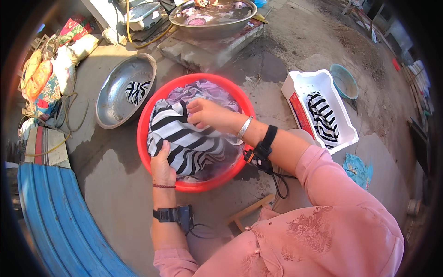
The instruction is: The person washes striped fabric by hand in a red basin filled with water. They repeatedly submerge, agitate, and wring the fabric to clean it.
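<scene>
A red plastic basin [198, 187] stands on the ground before me, with cloudy water and wet laundry in it. My left hand [163, 165] grips the near left edge of a black-and-white striped cloth [193, 145], thumb on top. Above the cloth's upper part, my right hand [209, 116] has its fingers bent; whether they pinch any fabric cannot be told. Purple patterned fabric [207, 90] lies behind the striped cloth, against the basin's far side.
To the left, a metal basin [112, 100] holds a striped cloth; to the right, a white foam box [342, 123] holds another. A green basin [344, 81] is beyond it. At the top, a person's hands [206, 2] are over a large metal basin [214, 29] on a slab.
</scene>
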### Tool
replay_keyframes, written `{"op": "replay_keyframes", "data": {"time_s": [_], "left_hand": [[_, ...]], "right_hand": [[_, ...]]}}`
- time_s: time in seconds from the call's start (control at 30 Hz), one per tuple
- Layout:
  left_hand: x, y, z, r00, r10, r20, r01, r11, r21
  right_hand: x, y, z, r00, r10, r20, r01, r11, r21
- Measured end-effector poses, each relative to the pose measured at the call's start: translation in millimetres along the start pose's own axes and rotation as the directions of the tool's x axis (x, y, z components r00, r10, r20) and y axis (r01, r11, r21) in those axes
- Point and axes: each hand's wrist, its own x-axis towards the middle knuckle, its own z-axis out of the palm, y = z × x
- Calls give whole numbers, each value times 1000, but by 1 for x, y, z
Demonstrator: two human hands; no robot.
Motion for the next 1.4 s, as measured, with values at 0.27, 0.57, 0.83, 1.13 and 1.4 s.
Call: {"op": "replay_keyframes", "data": {"time_s": [0.27, 0.57, 0.83, 1.13, 1.4], "left_hand": [[-5, 26, 4, 991, 26, 128, -7, 990, -142], [6, 25, 2, 997, -76, 24, 80, 965, -248], [20, 7, -25, 966, -14, -257, 37, 995, 87], [18, 30, -33, 934, -16, -358, -1, 999, -46], [13, 50, -52, 854, 269, -445, -118, 934, 337]], "right_hand": [[7, 17, -11, 916, 308, 257, -121, 823, -554], [-8, 37, -4, 941, 297, 161, -267, 946, -183], [-5, -9, -8, 998, 28, -61, -7, 948, 320], [22, 19, -36, 890, -237, -390, 206, 971, -120], [19, 10, -62, 824, -167, -542, 140, 986, -91]]}}
